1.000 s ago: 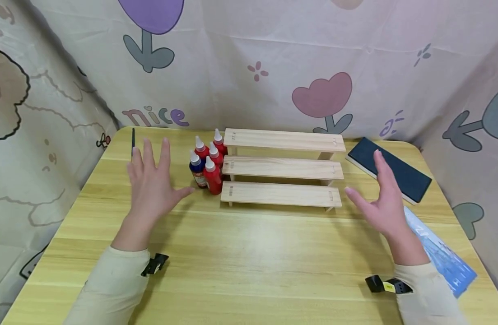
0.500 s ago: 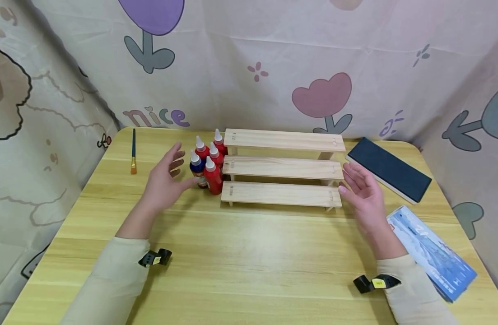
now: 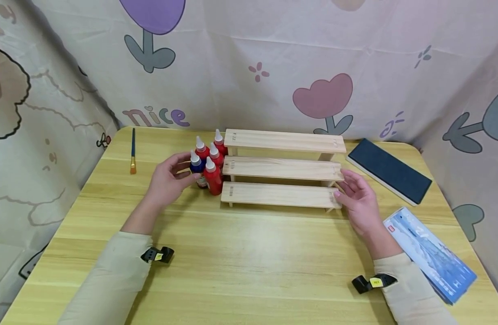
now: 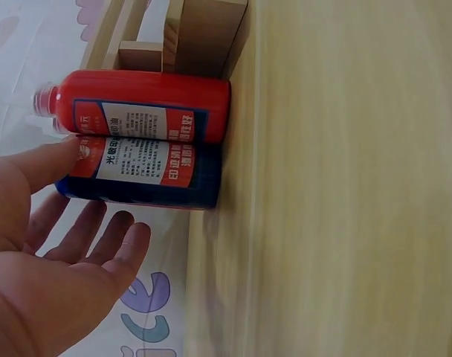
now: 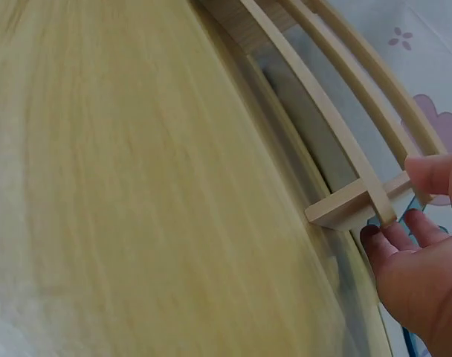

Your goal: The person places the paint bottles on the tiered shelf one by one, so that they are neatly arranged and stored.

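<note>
My left hand [image 3: 167, 183] is at the left of a tight group of several bottles with white nozzle caps. Its thumb lies over the upper part of the blue ink bottle [image 3: 197, 166], and its loosely bent fingers spread beyond that bottle. A red ink bottle [image 4: 155, 89] stands against the blue one in the left wrist view. Right beside the bottles stands a three-tier wooden rack [image 3: 281, 194] with bare shelves. At the rack's right end is my right hand [image 3: 360, 203], thumb at the shelf end [image 5: 382, 212] and fingers relaxed around the side.
A paintbrush [image 3: 132, 153] lies at the left on the wooden table [image 3: 257, 262]. To the right are a dark-topped rectangular block [image 3: 388, 170] and a blue-and-white box [image 3: 431, 255]. A printed curtain [image 3: 232, 58] hangs behind the table.
Both hands have moved inward: the left toward the bottles, the right toward the rack's end. The brush and the blue-and-white box show more fully. Bottles and rack stay in place.
</note>
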`<state>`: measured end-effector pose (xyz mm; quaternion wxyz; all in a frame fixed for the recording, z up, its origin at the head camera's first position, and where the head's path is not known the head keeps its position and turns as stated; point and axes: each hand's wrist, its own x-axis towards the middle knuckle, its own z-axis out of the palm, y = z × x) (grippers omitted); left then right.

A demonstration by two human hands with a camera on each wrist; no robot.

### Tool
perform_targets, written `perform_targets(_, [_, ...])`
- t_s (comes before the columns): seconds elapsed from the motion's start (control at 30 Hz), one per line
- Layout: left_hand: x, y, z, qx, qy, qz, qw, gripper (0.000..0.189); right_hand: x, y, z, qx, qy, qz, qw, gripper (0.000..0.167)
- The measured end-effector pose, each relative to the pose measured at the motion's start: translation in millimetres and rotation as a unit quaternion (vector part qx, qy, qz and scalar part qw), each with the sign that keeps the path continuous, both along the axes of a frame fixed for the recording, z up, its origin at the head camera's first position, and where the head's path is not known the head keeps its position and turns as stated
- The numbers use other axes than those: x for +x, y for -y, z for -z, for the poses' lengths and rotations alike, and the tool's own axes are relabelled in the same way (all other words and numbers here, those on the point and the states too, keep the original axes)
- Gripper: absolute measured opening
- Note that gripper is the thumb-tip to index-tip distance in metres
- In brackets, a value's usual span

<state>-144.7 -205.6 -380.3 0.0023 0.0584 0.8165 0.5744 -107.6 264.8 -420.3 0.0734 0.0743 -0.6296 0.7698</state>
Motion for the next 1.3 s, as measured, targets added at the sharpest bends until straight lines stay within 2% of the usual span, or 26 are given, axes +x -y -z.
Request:
perform_targets(0.23, [3.1, -3.2, 2.1, -0.009, 0.011, -0.011, 0.9998, 0.058, -4.9, -0.3, 3.3, 0.018, 0.011, -0.002, 0.9998, 0.062])
perform_targets(0.43, [4.5, -4.7, 3.6, -0.017, 0.004, -0.016, 0.9997, 0.055, -8.0, -3.0, 6.3, 0.031, 0.018, -0.015, 0.9992, 0.063])
perform_targets(0.83, [7.9, -6.4, 11.2, -0.03, -0.041, -0.037, 0.998, 0.052, -13.0, -6.4, 9.7, 0.06, 0.006, -0.027, 0.9978, 0.063])
perform_targets(1.03, [9.1, -6.3, 12.3, -0.021, -0.048, -0.046, 0.9975, 0.05, -12.9, -5.8, 7.6, 0.079, 0.008, -0.031, 0.9963, 0.062])
perform_targets(1.3, [11.3, -5.6, 8.2, -0.003, -0.051, -0.051, 0.9974, 0.048, -12.6, -5.9, 6.9, 0.086, 0.011, -0.03, 0.9958, 0.062])
